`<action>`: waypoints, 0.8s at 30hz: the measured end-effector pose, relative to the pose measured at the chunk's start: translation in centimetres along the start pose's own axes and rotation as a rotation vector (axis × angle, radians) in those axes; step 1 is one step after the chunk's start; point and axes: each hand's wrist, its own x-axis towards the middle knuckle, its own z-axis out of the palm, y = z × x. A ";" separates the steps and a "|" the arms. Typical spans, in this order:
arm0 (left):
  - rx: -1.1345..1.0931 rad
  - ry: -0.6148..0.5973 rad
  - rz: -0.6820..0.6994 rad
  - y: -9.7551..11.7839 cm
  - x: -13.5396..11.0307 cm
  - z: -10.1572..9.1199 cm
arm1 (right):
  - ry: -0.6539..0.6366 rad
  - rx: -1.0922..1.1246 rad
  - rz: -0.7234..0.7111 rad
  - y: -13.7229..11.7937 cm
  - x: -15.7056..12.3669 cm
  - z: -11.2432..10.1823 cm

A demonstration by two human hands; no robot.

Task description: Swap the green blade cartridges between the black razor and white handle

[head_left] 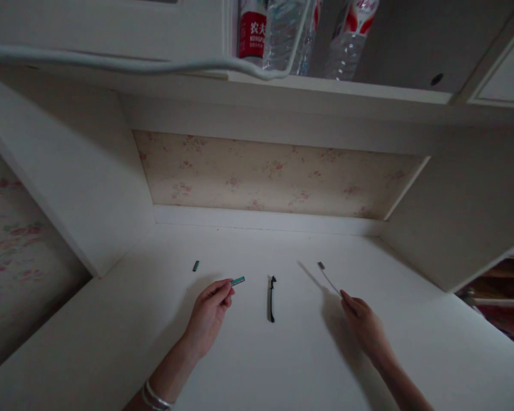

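Floral wallpaper (257, 180) behind white desk (248, 371)

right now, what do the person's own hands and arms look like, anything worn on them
The left hand is ungloved, with a silvery, rounded bracelet at the wrist. The right hand is ungloved too, with no bracelet in view. No sleeve shows on either side.

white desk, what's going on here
A person's left hand holds a small green strip; the right hand holds a toothbrush by its handle. Both things are raised above the white desk. Between the hands lies a thin black piece, and a second green strip lies farther back, toward the left.
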 end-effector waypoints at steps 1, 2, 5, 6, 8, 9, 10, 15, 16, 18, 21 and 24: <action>0.004 0.000 -0.001 -0.1 0.0 0.0 | 0.021 -0.089 0.013 1.0 0.2 -0.5; 0.006 0.003 -0.001 -0.1 0.0 -0.1 | 0.031 -0.168 0.016 1.9 0.2 -1.0; 0.011 0.005 -0.007 -0.2 0.0 -0.1 | 0.029 -0.333 0.020 3.5 0.1 -2.2; 0.013 0.003 -0.009 -0.2 0.0 0.0 | 0.022 -0.368 0.025 3.8 0.1 -2.4; 0.020 -0.007 -0.014 -0.2 -0.1 0.0 | 0.003 -0.414 0.035 3.8 0.0 -2.6; 0.024 -0.013 -0.017 -0.2 -0.1 0.1 | -0.006 -0.426 0.039 3.7 -0.1 -2.7; 0.028 -0.017 -0.018 -0.2 -0.1 0.1 | -0.014 -0.432 0.043 3.5 -0.1 -2.6; 0.038 -0.034 -0.024 -0.1 -0.1 0.2 | -0.007 -0.413 0.059 2.1 -0.2 -2.2; 0.040 -0.035 -0.024 -0.1 -0.1 0.2 | -0.007 -0.404 0.055 1.9 -0.2 -2.0; 0.046 -0.037 -0.026 -0.1 -0.1 0.2 | -0.009 -0.387 0.042 1.5 -0.3 -1.8; 0.064 -0.053 -0.025 -0.2 -0.2 0.1 | -0.010 -0.373 0.045 1.2 -0.3 -1.5; 0.073 -0.065 -0.020 -0.2 -0.2 0.1 | -0.008 -0.372 0.080 1.2 -0.2 -1.5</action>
